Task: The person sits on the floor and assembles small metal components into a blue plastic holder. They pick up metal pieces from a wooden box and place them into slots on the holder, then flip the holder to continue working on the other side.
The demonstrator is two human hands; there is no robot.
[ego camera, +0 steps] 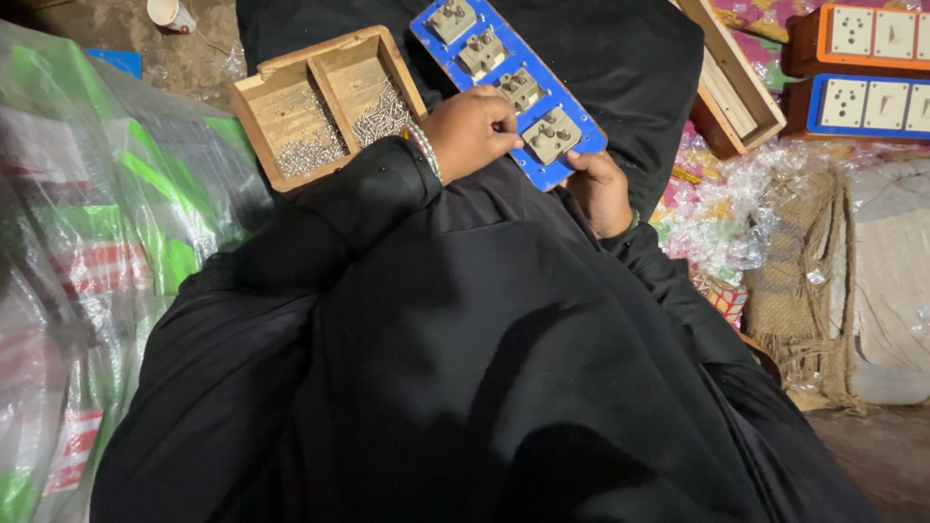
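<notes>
A long blue board (572, 163) lies slantwise on my black-clothed lap, with several beige socket backs (553, 133) fixed along it. My right hand (601, 194) grips the board's near end from below. My left hand (472, 131), beaded bangles on its wrist, rests on the board's left edge. Its fingertips are pinched together beside the nearest beige part, and I cannot see whether anything small is between them. A wooden box (325, 102) with two compartments of small metal screws sits just left of that hand.
Plastic-wrapped packs (87, 242) are piled at the left. At the upper right stand an open wooden case (741, 92) and finished orange (867, 34) and blue (862, 105) socket boards. Crumpled clear plastic (746, 208) and a burlap sack (799, 281) lie at the right. A paper cup (170, 14) stands at the top left.
</notes>
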